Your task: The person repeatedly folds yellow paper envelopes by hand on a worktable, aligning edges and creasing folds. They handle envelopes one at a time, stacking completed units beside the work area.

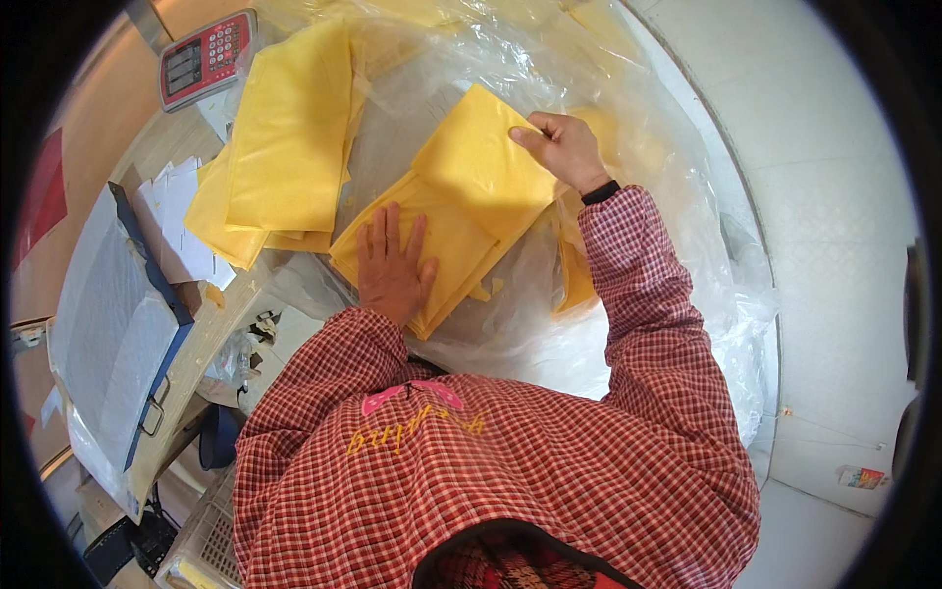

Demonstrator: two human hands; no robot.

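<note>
Left hand [391,267] lies flat, grip released, on stacked yellow sheets [461,211] inside a clear plastic bag [648,324]; right hand [561,147] pinches the top sheet, angled away rightward.

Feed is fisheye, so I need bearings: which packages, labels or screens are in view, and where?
Red-faced rectangular keypad scale with display: top left.
Large clear plastic bag: spread under the yellow sheets, centre and right.
Small colourful package: floor, lower right, too small to detail.
</note>
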